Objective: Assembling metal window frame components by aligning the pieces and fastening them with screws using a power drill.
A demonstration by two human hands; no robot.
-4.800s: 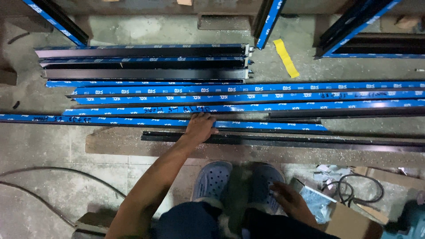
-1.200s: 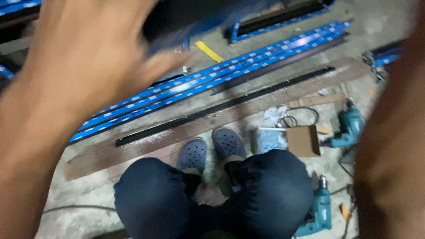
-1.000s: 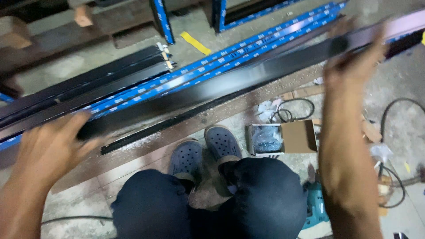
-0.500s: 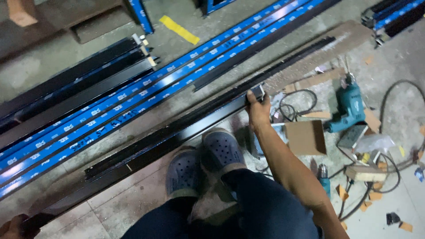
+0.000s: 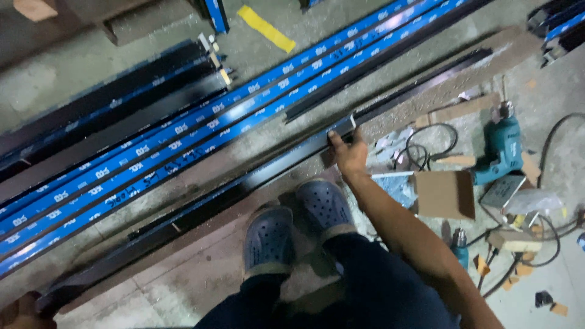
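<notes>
From the head camera, the right hand (image 5: 348,152) is clamped on the near end of a long black bar (image 5: 244,183), fingers curled over its top edge just behind the pale cut end. The bar runs diagonally down to the lower left corner, where the left hand (image 5: 21,311) shows only as a sliver at the frame edge; it sits at the bar's far end, but I cannot tell whether it is closed on it. The bar lies low across a brown plank (image 5: 201,225), just in front of two grey clogs (image 5: 298,228), and beside a second dark bar (image 5: 420,85) that carries on toward the upper right. Blue-filmed rails (image 5: 201,131) lie in a parallel row beyond it, with more black profiles (image 5: 109,103) stacked further back. To the right are a teal drill (image 5: 503,152), a coiled cable (image 5: 426,143) and a small cardboard box (image 5: 445,195). To handle such a long, thin piece well, I judge both ends should be kept level and moved together so it does not twist or sag; the cut end looks sharp, so fingers belong on the flat sides. The end should also stay apart from the cable and drill, and the bar should not scrape the filmed rails.
</notes>
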